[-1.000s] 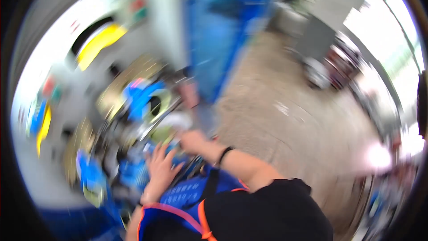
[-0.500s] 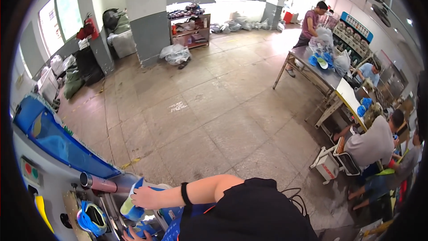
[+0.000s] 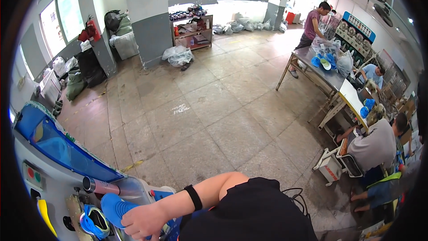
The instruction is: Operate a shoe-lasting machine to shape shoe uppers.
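My right arm (image 3: pixel 200 194), with a black band near the wrist, reaches left across the lower part of the view. My right hand (image 3: pixel 145 219) is closed on a blue shoe sole (image 3: pixel 113 209) with curved ridges across it. The sole is held over the machine's work area. Just left of it sits a blue and pale green shoe (image 3: pixel 95 222), its dark opening facing up. My left hand is not in view.
A machine with a blue transparent guard (image 3: pixel 67 140) and red and green buttons (image 3: pixel 34 175) stands at left. A pink flask (image 3: pixel 101 186) lies on it. At right are worktables (image 3: pixel 332 78), a seated person (image 3: pixel 374 145) and a white box (image 3: pixel 330 169).
My right hand has moved down and slightly right. The sole in it now shows its blue ridged face instead of a pale green part. My left hand has dropped out of sight.
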Demonstrator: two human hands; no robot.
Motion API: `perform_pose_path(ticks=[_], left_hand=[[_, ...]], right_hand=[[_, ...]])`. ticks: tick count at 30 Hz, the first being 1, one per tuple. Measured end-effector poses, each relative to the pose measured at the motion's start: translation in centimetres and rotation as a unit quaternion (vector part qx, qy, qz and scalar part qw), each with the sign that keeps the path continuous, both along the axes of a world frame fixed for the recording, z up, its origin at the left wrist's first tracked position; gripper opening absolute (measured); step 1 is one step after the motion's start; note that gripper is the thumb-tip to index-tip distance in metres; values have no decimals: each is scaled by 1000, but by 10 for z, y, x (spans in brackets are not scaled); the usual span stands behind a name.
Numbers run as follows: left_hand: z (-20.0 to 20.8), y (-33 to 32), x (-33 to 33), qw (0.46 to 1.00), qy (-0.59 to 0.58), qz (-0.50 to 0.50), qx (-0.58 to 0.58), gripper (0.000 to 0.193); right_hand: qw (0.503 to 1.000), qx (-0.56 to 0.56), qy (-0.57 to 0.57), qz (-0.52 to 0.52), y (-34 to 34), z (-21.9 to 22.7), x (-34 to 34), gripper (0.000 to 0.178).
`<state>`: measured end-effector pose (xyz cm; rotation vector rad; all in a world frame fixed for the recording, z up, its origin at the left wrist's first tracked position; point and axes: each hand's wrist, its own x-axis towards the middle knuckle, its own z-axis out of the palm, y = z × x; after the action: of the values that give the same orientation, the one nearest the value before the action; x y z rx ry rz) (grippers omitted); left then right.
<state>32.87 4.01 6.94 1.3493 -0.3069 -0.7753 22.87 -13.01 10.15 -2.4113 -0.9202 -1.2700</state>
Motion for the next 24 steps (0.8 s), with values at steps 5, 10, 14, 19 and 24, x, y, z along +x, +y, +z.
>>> perform_pose_path(ticks=[5, 10, 14, 19, 24], left_hand=[[-2, 2, 4, 997, 69, 34, -23, 54], [0, 5, 14, 981, 165, 96, 3, 57], [5, 0, 10, 991, 105, 75, -17, 74], [7, -7, 18, 992, 115, 50, -26, 62], [31, -6, 39, 988, 142, 34, -39, 51]], right_hand=[[976, 212, 3, -48, -21, -3, -28, 36], [939, 293, 179, -33, -14, -27, -51, 45], [905, 365, 216, -20, -19, -31, -48, 40], [978, 123, 163, -44, -50, -19, -54, 32], [985, 38, 165, -30, -60, -6, -55, 33]])
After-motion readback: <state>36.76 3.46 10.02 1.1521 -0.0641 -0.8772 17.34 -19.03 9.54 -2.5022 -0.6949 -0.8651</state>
